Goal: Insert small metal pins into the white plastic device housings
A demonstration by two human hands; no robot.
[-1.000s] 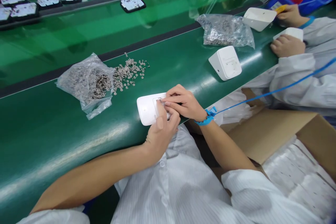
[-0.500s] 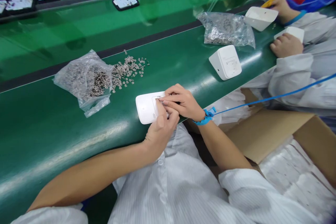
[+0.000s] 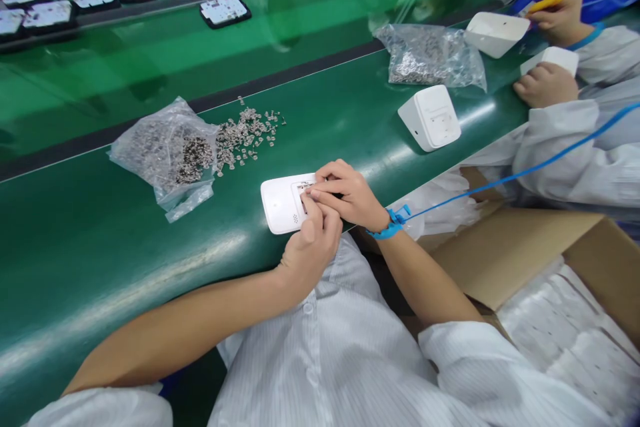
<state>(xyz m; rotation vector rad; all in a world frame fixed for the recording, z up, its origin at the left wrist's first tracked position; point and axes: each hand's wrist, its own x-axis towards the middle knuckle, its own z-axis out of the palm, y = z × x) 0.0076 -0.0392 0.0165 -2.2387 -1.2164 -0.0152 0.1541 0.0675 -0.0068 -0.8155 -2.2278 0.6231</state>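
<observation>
A white plastic housing (image 3: pixel 280 207) with rounded corners lies on the green work surface in front of me, an open recess (image 3: pixel 303 188) in its upper face. My left hand (image 3: pixel 314 237) grips the near side of it, one finger reaching into the recess. From the right, my right hand (image 3: pixel 349 195) is closed over the housing's other end, fingertips at the same recess; a blue strap circles that wrist. Whatever small part may be between the fingertips is hidden. Left of the housing, small metal clips (image 3: pixel 243 137) spill from a clear plastic bag (image 3: pixel 160 140).
Another white housing (image 3: pixel 433 119) stands to the right beside a second bag of metal parts (image 3: pixel 425 60). A co-worker's hands (image 3: pixel 547 85) handle white housings and a yellow tool. Circuit boards (image 3: pixel 225 11) lie on the far belt. A cardboard box (image 3: pixel 525 247) stands below right.
Both hands stay at the recess; my left fingertip has drawn back slightly, showing more of it. A circuit board on the far belt has shifted left. The co-worker's yellow tool has moved right.
</observation>
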